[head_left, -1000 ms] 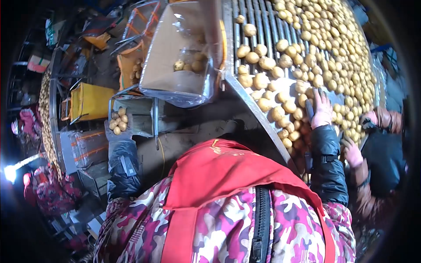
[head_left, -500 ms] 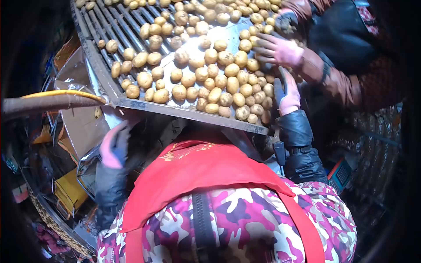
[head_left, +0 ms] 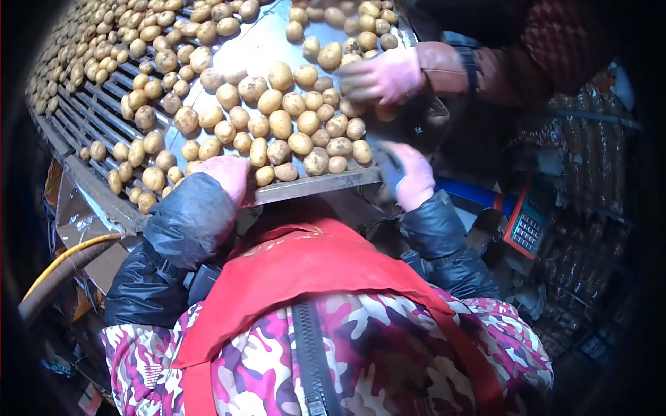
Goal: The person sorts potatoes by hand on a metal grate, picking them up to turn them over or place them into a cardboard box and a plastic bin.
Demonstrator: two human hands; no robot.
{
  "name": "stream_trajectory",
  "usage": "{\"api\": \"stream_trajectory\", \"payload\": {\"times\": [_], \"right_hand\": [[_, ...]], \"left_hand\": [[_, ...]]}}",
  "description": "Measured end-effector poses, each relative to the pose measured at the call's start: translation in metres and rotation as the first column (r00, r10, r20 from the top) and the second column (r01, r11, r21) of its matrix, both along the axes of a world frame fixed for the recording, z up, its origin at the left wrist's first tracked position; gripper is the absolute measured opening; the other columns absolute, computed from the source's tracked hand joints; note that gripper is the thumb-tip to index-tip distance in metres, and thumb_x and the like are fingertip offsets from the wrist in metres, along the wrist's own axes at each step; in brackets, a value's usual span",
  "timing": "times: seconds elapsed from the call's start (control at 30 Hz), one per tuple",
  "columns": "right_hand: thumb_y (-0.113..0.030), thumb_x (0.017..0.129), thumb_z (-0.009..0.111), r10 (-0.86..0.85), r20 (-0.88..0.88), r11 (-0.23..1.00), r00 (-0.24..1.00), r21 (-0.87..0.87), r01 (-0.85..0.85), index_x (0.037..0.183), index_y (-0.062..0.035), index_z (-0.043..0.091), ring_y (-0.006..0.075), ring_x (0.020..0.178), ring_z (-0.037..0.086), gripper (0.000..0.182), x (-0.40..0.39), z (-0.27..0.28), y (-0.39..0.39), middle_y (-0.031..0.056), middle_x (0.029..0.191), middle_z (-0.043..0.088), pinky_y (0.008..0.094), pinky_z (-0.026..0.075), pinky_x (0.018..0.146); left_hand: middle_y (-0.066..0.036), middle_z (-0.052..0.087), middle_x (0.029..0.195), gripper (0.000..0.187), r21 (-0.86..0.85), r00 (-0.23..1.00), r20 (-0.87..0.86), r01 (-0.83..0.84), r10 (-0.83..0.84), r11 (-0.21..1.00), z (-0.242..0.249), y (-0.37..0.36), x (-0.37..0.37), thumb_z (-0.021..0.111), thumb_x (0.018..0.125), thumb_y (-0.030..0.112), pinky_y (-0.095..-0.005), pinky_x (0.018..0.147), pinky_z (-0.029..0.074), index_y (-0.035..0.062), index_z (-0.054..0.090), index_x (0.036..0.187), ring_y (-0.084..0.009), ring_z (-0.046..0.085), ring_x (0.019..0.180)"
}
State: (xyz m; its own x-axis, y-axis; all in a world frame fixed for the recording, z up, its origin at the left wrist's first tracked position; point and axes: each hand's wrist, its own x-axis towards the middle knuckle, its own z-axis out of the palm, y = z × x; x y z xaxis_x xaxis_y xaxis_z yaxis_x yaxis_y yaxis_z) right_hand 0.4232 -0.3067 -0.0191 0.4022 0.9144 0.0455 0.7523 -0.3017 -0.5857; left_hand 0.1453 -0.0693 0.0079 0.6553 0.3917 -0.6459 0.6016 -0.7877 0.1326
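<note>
Potatoes (head_left: 280, 125) lie in a loose layer on the metal sorting tray (head_left: 312, 186) in front of me. My left hand (head_left: 225, 173), in a pink glove, rests over the tray's near edge against the closest potatoes; its fingers are hidden. At the tray's near right corner is my right hand (head_left: 408, 175), in a pink and dark glove. Its fingers stretch out beside the last potatoes, slightly blurred, and nothing shows in them. A co-worker's gloved hand (head_left: 388, 75) reaches over potatoes on the right side.
Metal rollers (head_left: 90, 125) carry more potatoes at the left. A hose with a yellow strip (head_left: 69, 267) runs below the tray's left corner. To the right are a calculator-like keypad device (head_left: 526, 225) and a blue tube (head_left: 475, 194). Plastic-wrapped stacks (head_left: 590, 152) stand farther right.
My left hand has come up from below the tray onto its near edge. My right hand is lower, at the tray's corner. The view has shifted, showing more rollers.
</note>
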Motion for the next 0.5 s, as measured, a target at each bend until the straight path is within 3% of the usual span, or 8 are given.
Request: {"api": "stream_trajectory", "payload": {"times": [0.07,0.13,0.2,0.33,0.37,0.4,0.43,0.5], "right_hand": [[-0.018,0.09,0.069,0.051,-0.006,0.999,0.999,0.018,-0.051,0.114,-0.0069,0.072,0.0406,0.097,0.069,0.026,-0.019,-0.004,0.004,0.0187,0.105,0.073,0.0495,0.054,0.088],[-0.023,0.091,0.068,0.087,0.068,0.996,0.994,-0.035,-0.085,0.12,-0.0108,0.07,0.0393,0.098,0.069,0.032,-0.031,-0.014,0.008,0.0164,0.106,0.073,0.0497,0.055,0.087],[-0.017,0.09,0.074,0.087,0.121,0.996,0.989,0.002,-0.087,0.117,-0.006,0.071,0.0364,0.096,0.071,0.029,-0.041,-0.004,0.022,0.0175,0.107,0.074,0.0466,0.056,0.085],[-0.017,0.089,0.074,0.099,0.162,0.995,0.982,0.005,-0.101,0.117,-0.0055,0.071,0.0374,0.096,0.07,0.031,-0.036,-0.006,0.042,0.0173,0.107,0.073,0.0467,0.056,0.086],[-0.016,0.089,0.074,0.104,0.173,0.994,0.979,0.025,-0.11,0.118,-0.0053,0.071,0.0375,0.095,0.07,0.031,-0.033,-0.008,0.046,0.0172,0.106,0.073,0.0466,0.056,0.086],[-0.016,0.088,0.074,0.113,0.183,0.991,0.977,0.048,-0.124,0.118,-0.0052,0.071,0.0377,0.095,0.07,0.032,-0.033,-0.008,0.051,0.017,0.106,0.074,0.0465,0.056,0.086],[-0.019,0.089,0.075,0.116,0.14,0.993,0.983,0.02,-0.12,0.122,-0.0044,0.069,0.0387,0.102,0.068,0.037,-0.038,-0.003,0.056,0.019,0.115,0.071,0.0485,0.054,0.089],[-0.023,0.089,0.075,0.127,0.221,0.992,0.967,-0.026,-0.125,0.126,-0.0048,0.068,0.0396,0.109,0.066,0.042,-0.06,0.01,0.067,0.0205,0.122,0.068,0.0499,0.052,0.094]], "left_hand": [[-0.022,0.074,0.107,0.026,-0.02,1.0,-0.024,-0.013,0.012,1.0,0.004,0.002,0.004,0.059,0.094,0.017,-0.0492,0.092,0.057,0.0051,0.073,0.112,-0.0369,0.073,0.105],[-0.023,0.074,0.105,0.025,-0.007,0.996,0.071,-0.059,0.059,0.998,-0.007,0.0,-0.006,0.062,0.095,0.019,-0.0496,0.09,0.057,0.0058,0.073,0.112,-0.0376,0.073,0.103],[-0.024,0.074,0.106,0.024,-0.054,0.975,0.147,-0.16,0.166,0.986,-0.002,0.0,-0.014,0.065,0.094,0.021,-0.0501,0.089,0.057,0.006,0.074,0.111,-0.0384,0.073,0.102],[-0.018,0.074,0.098,0.037,-0.392,0.685,0.472,-0.401,0.555,0.828,0.004,-0.003,-0.056,0.079,0.09,0.029,-0.0389,0.079,0.059,0.0055,0.072,0.119,-0.028,0.074,0.089],[-0.011,0.072,0.091,0.04,-0.578,0.53,0.405,-0.483,0.745,0.658,-0.002,0.0,-0.075,0.079,0.091,0.029,-0.0339,0.077,0.059,0.0021,0.071,0.12,-0.0204,0.071,0.084],[-0.008,0.068,0.09,0.041,-0.82,0.306,0.264,-0.428,0.915,0.38,0.019,0.001,-0.08,0.076,0.093,0.028,-0.0327,0.073,0.059,-0.0002,0.068,0.122,-0.0188,0.068,0.083],[-0.009,0.068,0.093,0.045,-0.907,0.192,0.177,-0.348,0.965,0.235,0.011,-0.001,-0.102,0.074,0.093,0.03,-0.0322,0.071,0.058,-0.0001,0.065,0.125,-0.0194,0.068,0.082],[-0.01,0.068,0.101,0.054,-0.992,0.021,0.001,-0.13,1.0,0.004,0.017,-0.012,-0.143,0.07,0.093,0.039,-0.0305,0.067,0.057,0.0022,0.061,0.131,-0.019,0.066,0.081]]}}
